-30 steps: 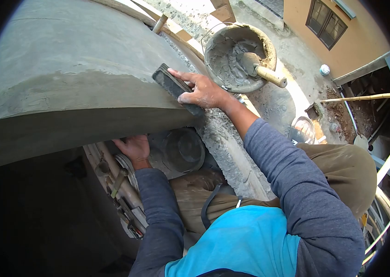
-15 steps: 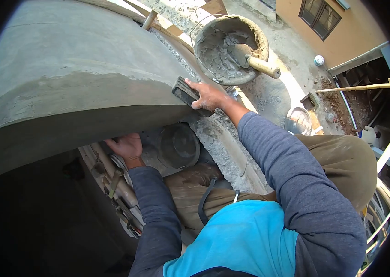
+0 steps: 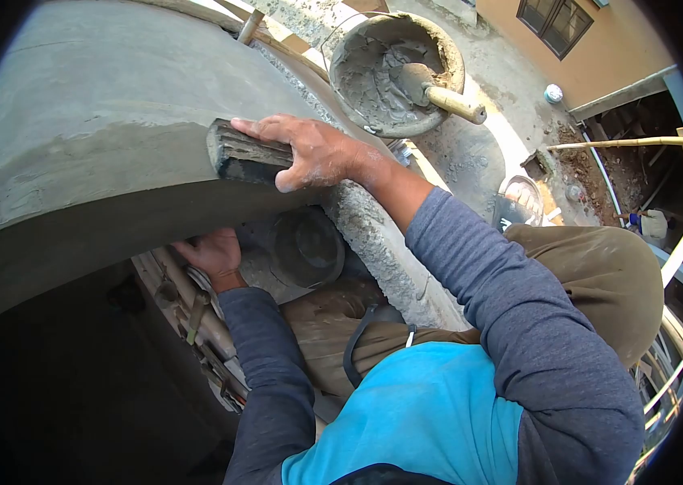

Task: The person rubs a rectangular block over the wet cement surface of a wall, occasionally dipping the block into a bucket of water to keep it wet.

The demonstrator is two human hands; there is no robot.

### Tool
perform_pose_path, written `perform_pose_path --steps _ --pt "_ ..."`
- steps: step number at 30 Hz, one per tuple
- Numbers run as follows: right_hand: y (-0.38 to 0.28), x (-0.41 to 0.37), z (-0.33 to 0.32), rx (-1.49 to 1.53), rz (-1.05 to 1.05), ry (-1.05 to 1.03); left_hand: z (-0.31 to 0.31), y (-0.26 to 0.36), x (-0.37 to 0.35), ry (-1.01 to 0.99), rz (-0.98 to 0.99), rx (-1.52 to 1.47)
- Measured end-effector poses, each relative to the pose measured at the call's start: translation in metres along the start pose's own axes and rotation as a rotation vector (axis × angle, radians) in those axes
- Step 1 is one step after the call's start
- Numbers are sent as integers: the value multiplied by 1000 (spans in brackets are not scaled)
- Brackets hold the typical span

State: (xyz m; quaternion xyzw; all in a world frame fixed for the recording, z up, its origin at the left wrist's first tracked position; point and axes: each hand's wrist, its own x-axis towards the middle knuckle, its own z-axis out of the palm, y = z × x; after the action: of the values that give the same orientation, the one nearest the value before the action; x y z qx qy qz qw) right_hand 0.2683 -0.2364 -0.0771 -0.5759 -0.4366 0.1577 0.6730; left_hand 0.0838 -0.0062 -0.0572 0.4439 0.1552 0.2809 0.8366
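My right hand (image 3: 317,153) grips a dark, ridged float block (image 3: 248,153), which lies against the curved grey cement surface (image 3: 131,153) near its lower edge. A darker, damp-looking band runs along that edge. Below it, my left hand (image 3: 214,250) is held palm up with the fingers spread, its fingertips at the underside (image 3: 115,218) of the curved piece. Nothing shows in the left palm. Whether those fingertips touch the underside is hard to tell.
A bucket (image 3: 341,73) of wet mortar with a wooden-handled trowel (image 3: 455,103) stands beyond my right hand. A dark round container (image 3: 305,246) sits below the ledge. A rough concrete edge (image 3: 390,250) runs beside my legs. Poles (image 3: 204,315) lie at lower left.
My right hand has moved left with the float, from the right end of the curved surface further onto it. The left hand stays under the edge, shifted slightly left in view.
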Motion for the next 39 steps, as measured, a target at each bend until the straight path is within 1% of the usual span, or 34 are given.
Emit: perform_pose_path --steps 2,3,5,6,7,9,10,11,13,14,15,16,18,19,21,22,23,24,25,26,28,29,31,32,33,34,35,36,37,38,39 --pt "54 -19 5 -36 183 10 2 -2 -1 60 39 19" --pt "81 -32 7 -51 302 -15 7 -4 -2 55 46 18" --pt "129 -58 9 -116 526 -49 20 -6 -1 124 86 100" --pt "142 -65 11 -163 632 -67 17 -5 1 113 87 101" --pt "141 -65 10 -163 628 -62 10 -5 2 112 77 77" --pt "134 -62 12 -150 694 68 1 -4 2 113 72 56" --pt "129 -53 11 -105 637 90 0 -3 2 111 59 39" --pt "124 -45 11 -104 630 90 -1 -3 2 108 48 21" --pt "78 -18 1 -13 414 132 -2 -3 2 60 47 31" --pt "57 -5 -2 -47 336 119 -2 -3 2 16 39 39" --pt "39 6 -4 -82 261 107 -1 -3 2 14 41 41" --pt "21 16 -5 -81 260 109 0 -3 2 25 42 49" --pt "-1 27 -7 -20 44 40 -2 -4 2 38 41 57" --pt "6 28 -6 -20 45 40 -4 -3 2 45 27 41" --pt "31 28 -2 -128 76 35 -8 -2 0 52 17 26" --pt "39 21 -8 -132 251 -46 -9 -3 1 54 13 2" --pt "71 14 -6 -139 241 -46 -8 -3 2 55 9 -23" --pt "119 8 1 -110 170 -23 -3 -4 3 46 15 -27" --pt "145 5 4 -77 104 1 3 -5 1 51 29 -5" --pt "131 10 2 -79 152 -15 5 -6 0 62 38 20" --pt "57 31 -3 -4 182 -8 -6 -4 2 33 16 11" --pt "39 46 -2 14 71 9 -11 -2 2 -1 4 0" --pt "12 61 -3 75 -32 2 -9 -3 2 5 1 -23" --pt "16 58 -2 75 -35 -3 -8 -3 2 8 0 -48" --pt "27 49 -2 67 6 -11 -10 -2 3 10 8 -53" --pt "40 40 -2 57 46 -18 -13 -3 4 25 15 -57" --pt "60 30 0 53 42 -25 -15 -3 5 40 21 -61" --pt "85 19 2 35 148 -18 -16 -3 5 41 26 -67" --pt "90 14 1 19 259 -6 -16 -3 6 22 17 -72" --pt "95 16 3 18 267 -4 -16 -3 5 4 2 -76" --pt "83 24 5 37 249 28 -15 -4 4 11 -8 -77"
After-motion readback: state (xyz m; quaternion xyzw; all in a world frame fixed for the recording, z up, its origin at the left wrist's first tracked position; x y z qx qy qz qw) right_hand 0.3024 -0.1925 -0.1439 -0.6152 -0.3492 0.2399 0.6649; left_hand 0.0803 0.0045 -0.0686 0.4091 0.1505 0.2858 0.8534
